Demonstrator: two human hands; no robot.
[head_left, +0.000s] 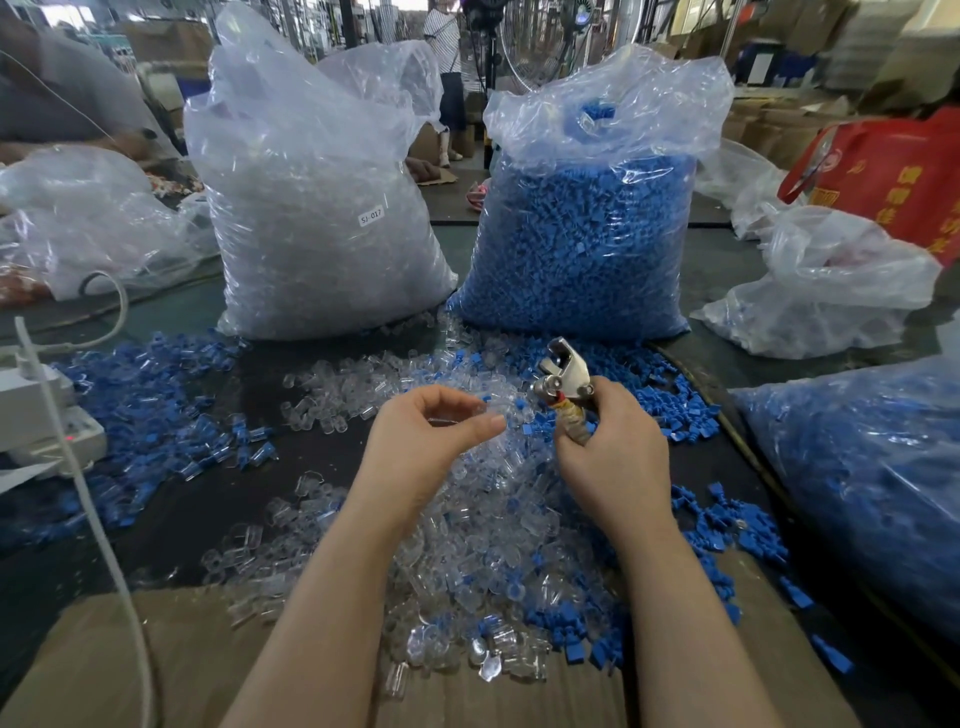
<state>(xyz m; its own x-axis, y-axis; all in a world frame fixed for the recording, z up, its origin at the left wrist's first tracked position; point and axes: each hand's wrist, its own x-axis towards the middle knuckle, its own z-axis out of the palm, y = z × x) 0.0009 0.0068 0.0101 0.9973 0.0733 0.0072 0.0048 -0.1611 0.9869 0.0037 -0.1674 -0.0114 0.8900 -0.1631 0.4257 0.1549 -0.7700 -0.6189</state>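
Observation:
My right hand (613, 452) grips the taped handles of a metal plier-like tool (563, 376), whose jaws point up and away. My left hand (426, 436) is held just left of it, thumb and fingers curled around a small clear plastic piece (493, 410) with a bit of blue on it. Both hands hover over a heap of loose clear plastic caps (483, 545). Loose blue plastic parts (727, 530) lie scattered to the right, and more assembled blue-and-clear pieces (156, 410) lie to the left on the dark table (249, 499).
A tall bag of clear caps (317, 208) and a tall bag of blue parts (582, 234) stand behind the heap. Another bag of blue parts (872, 478) lies at right. A white device with cables (41, 415) sits at left. Cardboard (156, 660) covers the near edge.

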